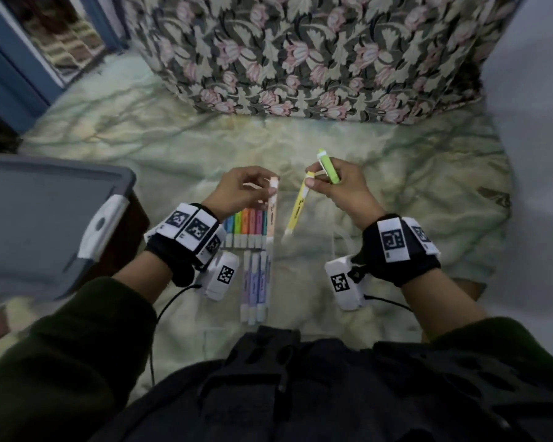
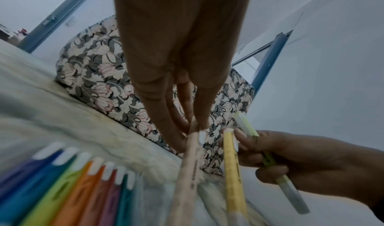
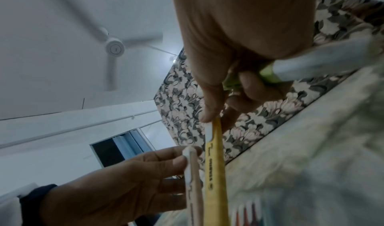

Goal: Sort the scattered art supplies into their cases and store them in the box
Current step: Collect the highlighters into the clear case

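Note:
Several coloured markers [image 1: 246,226] lie side by side in a clear case on the bedsheet, seen blurred as markers [image 2: 68,185] from the left wrist. A second row of pastel markers [image 1: 255,283] lies nearer me. My left hand [image 1: 241,193] pinches the top of a peach marker [image 1: 272,215], also peach marker [image 2: 189,172], at the row's right end. My right hand [image 1: 336,186] pinches a yellow marker [image 1: 297,208] by its upper end, tip hanging down, and also holds a lime-green marker [image 1: 328,167] in its curled fingers. Both show as yellow marker [image 3: 216,163] and green marker [image 3: 268,71].
A grey plastic box lid [image 1: 42,218] with a white latch lies at the left over a dark box. A floral cushion [image 1: 300,52] stands behind the hands. The pale green bedsheet [image 1: 396,193] spreads to the right. My dark-clothed lap fills the bottom.

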Available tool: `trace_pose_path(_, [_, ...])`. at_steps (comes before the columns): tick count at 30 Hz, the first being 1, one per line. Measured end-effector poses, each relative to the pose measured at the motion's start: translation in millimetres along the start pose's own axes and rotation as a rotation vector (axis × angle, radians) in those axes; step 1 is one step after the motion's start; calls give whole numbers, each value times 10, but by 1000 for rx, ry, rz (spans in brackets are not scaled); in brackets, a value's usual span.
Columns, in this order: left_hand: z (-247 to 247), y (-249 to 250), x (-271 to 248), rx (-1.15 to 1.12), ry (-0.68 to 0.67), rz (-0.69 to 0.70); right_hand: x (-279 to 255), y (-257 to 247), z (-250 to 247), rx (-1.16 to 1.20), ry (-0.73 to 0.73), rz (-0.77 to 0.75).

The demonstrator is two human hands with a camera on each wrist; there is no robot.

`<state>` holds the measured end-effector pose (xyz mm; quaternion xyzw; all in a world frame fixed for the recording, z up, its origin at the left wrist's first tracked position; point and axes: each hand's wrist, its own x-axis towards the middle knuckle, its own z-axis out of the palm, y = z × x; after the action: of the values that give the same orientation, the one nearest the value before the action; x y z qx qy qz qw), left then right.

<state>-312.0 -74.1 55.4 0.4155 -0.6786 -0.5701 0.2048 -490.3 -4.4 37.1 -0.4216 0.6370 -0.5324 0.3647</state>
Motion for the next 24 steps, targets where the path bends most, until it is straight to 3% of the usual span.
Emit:
trace_pose_path(5, [-282, -449, -611, 45, 38, -152, -510, 74, 660, -130, -124, 75])
trace_pose_path(11, [-413, -846, -800, 130, 64, -254, -819, 210, 1078, -131, -103, 143])
trace_pose_path(24, [-50, -1085, -574, 295, 140, -284, -878, 339, 962, -172, -31, 207])
